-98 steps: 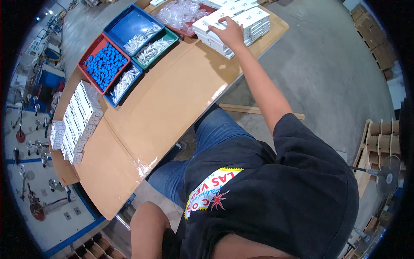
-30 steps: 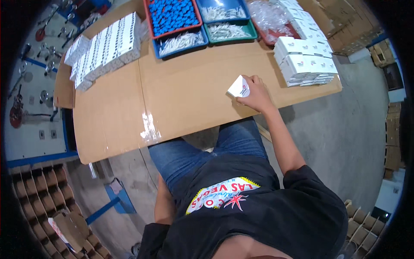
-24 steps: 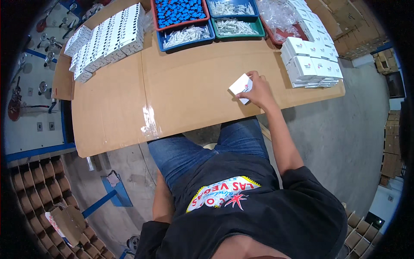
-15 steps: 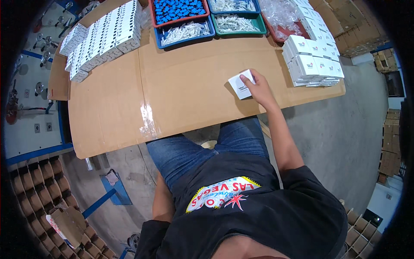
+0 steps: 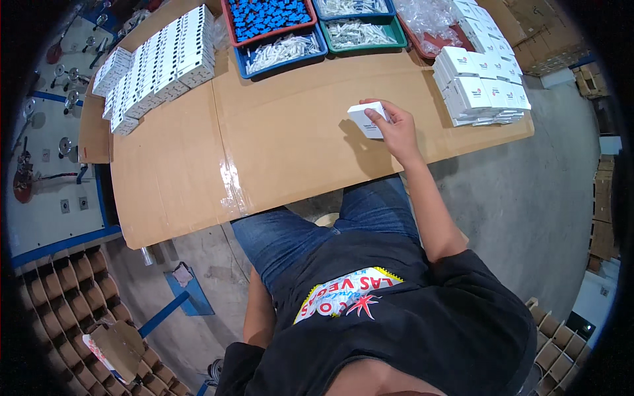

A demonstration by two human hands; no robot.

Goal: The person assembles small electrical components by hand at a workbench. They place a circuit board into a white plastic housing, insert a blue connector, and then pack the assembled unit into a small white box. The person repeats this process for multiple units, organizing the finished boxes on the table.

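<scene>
My right hand (image 5: 395, 129) is closed on a small white box (image 5: 365, 121), thumb across its printed face and fingers behind it. The box is held tilted above the cardboard-covered table (image 5: 290, 145), and its shadow falls on the cardboard to the left. Of my left arm only the forearm (image 5: 259, 311) shows, hanging down beside my thigh; the left hand itself is hidden. Stacks of similar white boxes (image 5: 478, 92) stand at the table's right end, to the right of my right hand.
Rows of white boxes with black marks (image 5: 162, 69) fill the far left. At the back are a red tray of blue parts (image 5: 269, 18), a blue tray (image 5: 249, 71) and a green tray (image 5: 370, 47) of white pieces, and clear plastic bags (image 5: 428, 21). Divided cardboard crates (image 5: 63, 303) stand lower left.
My right hand has lifted the white box a little off the table and tilted it more upright. The whole view has shifted slightly. My left forearm still hangs down.
</scene>
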